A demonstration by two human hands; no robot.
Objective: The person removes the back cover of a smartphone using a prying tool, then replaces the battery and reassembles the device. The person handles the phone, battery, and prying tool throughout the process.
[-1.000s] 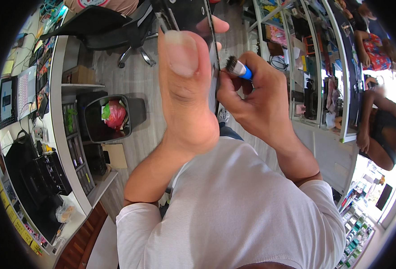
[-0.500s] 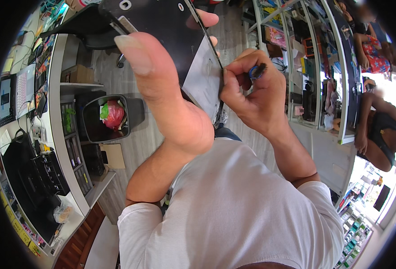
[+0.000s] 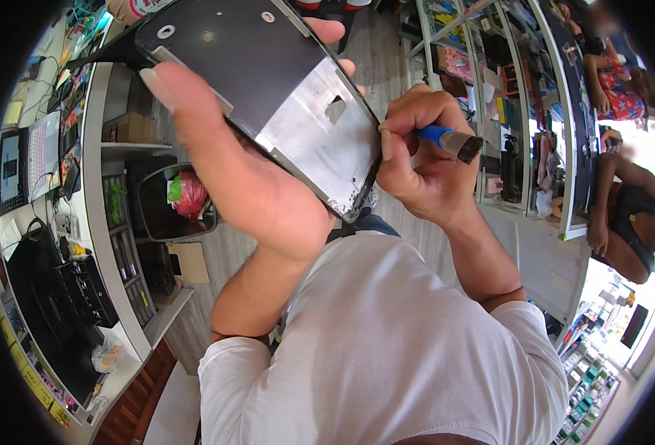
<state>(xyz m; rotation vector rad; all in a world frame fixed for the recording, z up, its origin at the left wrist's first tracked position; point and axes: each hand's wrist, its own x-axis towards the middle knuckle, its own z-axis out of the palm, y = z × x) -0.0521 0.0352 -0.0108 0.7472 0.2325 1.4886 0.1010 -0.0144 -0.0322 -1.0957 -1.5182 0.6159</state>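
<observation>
My left hand (image 3: 249,189) holds a phone frame (image 3: 309,137), thumb along its near left edge and fingertips showing past the far right edge. Its face is part black, part bare silver metal, with small round openings near the upper end and an irregular cutout in the silver part. At the frame's right edge, the thumb and fingertips of my right hand (image 3: 439,178) are closed and seem to touch the rim. A small brush (image 3: 452,141) with blue on its handle and dark bristles lies in that hand, bristles pointing right, away from the frame.
To the left, a white counter carries a laptop (image 3: 42,144) and a black monitor (image 3: 38,311). Below it stand a black bin (image 3: 149,204) with a red bag inside and shelves with a cardboard box (image 3: 131,127). Glass display cases (image 3: 505,96) line the right; people are beyond them.
The phone frame has tilted and shifted, so more of its silver part shows. My left thumb has moved left, and the brush has turned with its bristles further right.
</observation>
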